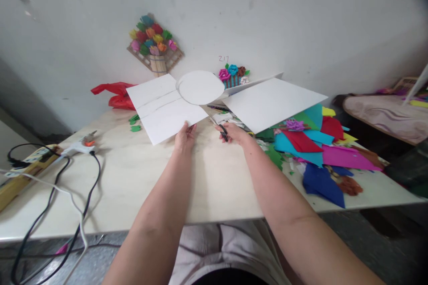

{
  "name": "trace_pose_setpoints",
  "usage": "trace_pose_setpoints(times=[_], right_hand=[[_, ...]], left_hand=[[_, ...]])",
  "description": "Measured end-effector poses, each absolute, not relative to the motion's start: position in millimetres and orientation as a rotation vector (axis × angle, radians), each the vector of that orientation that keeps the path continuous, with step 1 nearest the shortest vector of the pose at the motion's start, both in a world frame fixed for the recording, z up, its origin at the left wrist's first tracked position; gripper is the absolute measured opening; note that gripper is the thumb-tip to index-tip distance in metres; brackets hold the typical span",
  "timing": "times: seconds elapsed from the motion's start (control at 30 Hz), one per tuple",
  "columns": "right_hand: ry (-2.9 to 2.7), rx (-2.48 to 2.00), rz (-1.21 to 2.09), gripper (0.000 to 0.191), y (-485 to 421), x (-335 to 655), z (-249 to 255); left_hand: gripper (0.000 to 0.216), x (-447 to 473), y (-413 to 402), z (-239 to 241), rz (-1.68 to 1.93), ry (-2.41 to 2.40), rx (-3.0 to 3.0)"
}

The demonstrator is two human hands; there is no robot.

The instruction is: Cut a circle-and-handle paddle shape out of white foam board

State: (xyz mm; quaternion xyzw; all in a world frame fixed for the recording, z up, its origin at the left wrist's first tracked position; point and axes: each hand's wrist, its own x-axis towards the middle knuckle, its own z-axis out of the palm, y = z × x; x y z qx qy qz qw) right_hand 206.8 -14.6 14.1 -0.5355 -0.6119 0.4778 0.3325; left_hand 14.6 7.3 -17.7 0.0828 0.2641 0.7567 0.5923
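My left hand (185,136) pinches the near edge of a white paper sheet (163,107) and holds it up over the table. A circle (199,87) is partly cut out of that sheet at its far right corner. My right hand (232,133) is closed on the black handles of a pair of scissors (220,129), whose blades point toward the cut in the sheet. A second white sheet (270,102) lies to the right, resting on a pile of coloured paper.
Coloured paper scraps (314,147) cover the table's right side. A white glue gun (80,144) with cables and a power strip (30,160) lies at left. A red bag (115,94), a paper-flower basket (232,75) and a flower wall piece (154,44) stand behind.
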Motion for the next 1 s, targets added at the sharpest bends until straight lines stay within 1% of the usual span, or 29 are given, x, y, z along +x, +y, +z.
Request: trace_pose_setpoints(times=[0.1, 0.3, 0.47, 0.67, 1.0], right_hand=[[-1.648, -1.336, 1.305, 0.036, -16.5, 204.2, 14.1], [-1.691, -1.286, 1.301, 0.033, -18.4, 197.7, 11.3], [-1.667, -1.267, 1.303, 0.038, -17.8, 193.5, 8.5], [-1.669, -1.238, 1.309, 0.044, -16.4, 191.1, 6.2], [-1.633, -1.264, 1.323, 0.044, -17.3, 187.8, 6.2]], left_hand=[[0.027, 15.3, 6.3, -16.5, 1.758, 0.572, 0.158], [0.023, 16.9, 4.5, -13.8, 1.755, 0.606, 0.174], [0.026, 18.3, 5.1, -15.9, 1.727, 0.621, 0.201], [0.019, 20.1, 5.0, -17.7, 1.705, 0.577, 0.224], [0.018, 22.1, 4.2, -17.8, 1.696, 0.576, 0.244]])
